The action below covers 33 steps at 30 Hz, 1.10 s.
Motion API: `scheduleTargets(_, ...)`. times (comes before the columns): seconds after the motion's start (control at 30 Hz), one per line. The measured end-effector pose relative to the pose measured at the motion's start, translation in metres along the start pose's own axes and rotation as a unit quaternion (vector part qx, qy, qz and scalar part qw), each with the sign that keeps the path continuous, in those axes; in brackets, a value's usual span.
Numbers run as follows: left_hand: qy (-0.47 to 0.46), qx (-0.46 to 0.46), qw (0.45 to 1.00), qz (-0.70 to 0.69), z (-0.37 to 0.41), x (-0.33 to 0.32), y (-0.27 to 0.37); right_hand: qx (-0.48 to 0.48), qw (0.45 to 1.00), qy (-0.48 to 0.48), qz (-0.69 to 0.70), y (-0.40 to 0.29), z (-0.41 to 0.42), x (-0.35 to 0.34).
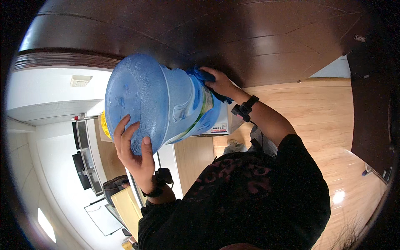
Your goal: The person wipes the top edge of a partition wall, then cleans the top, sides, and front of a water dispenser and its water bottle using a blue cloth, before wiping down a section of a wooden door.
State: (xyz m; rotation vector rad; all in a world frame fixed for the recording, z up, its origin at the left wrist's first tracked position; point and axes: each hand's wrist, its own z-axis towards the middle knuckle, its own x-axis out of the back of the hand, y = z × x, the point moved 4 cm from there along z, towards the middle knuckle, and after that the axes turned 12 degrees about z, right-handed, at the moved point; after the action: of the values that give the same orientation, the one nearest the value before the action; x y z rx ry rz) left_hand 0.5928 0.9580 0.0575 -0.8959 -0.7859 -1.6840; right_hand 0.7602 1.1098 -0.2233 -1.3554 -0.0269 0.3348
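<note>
A large clear-blue water-cooler jug (184, 103) fills the middle of the view, its round base turned towards the picture's left. Around its body runs a green-and-white label band (207, 101). My left hand (134, 153) rests on the rim of the base, fingers and thumb spread over its edge. Farther along, by the label, my right hand (220, 82) presses a dark blue cloth (200, 75) to the jug's side. The jug's neck is hidden. Just past its lower end shows a white box-like surface (220, 125) with a printed sticker.
A dark brown panelled surface (218, 34) rises close beside the jug. Wood-look flooring (312, 125) spreads at the right. Shoes and trouser legs (262, 140) show below me. Behind the jug are a yellow bag (106, 125), a monitor (81, 172), a dark chair (114, 187) and a whiteboard (103, 215).
</note>
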Motion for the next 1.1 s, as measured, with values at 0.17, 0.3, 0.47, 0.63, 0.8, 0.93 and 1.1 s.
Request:
scheduleTargets(0.17,0.017,0.041,0.999,0.014,-0.001,-0.004,0.000,0.102,0.992,0.012,-0.071,-0.052,-0.012,-0.010)
scheduleTargets(0.3,0.018,0.058,0.998,0.019,-0.002,-0.002,-0.001,0.192,0.966,0.006,-0.171,-0.096,-0.060,-0.024)
scheduleTargets(0.47,0.026,0.082,0.996,0.030,-0.001,-0.006,-0.001,0.265,0.942,-0.020,-0.205,-0.157,-0.075,-0.055)
scheduleTargets(0.63,0.036,0.073,0.995,0.050,-0.004,-0.001,-0.006,0.322,0.932,-0.008,-0.167,-0.114,-0.071,-0.050)
scheduleTargets(0.8,0.054,0.079,0.994,0.060,-0.006,-0.002,-0.011,0.088,0.991,0.001,-0.102,-0.038,-0.020,-0.024)
scheduleTargets(0.93,0.051,0.062,0.995,0.059,-0.002,-0.001,-0.015,-0.020,0.997,-0.072,-0.010,-0.019,0.056,-0.022)
scheduleTargets(1.1,0.048,0.068,0.994,0.067,-0.003,0.002,-0.016,-0.050,0.987,-0.139,0.070,-0.058,0.092,-0.036)
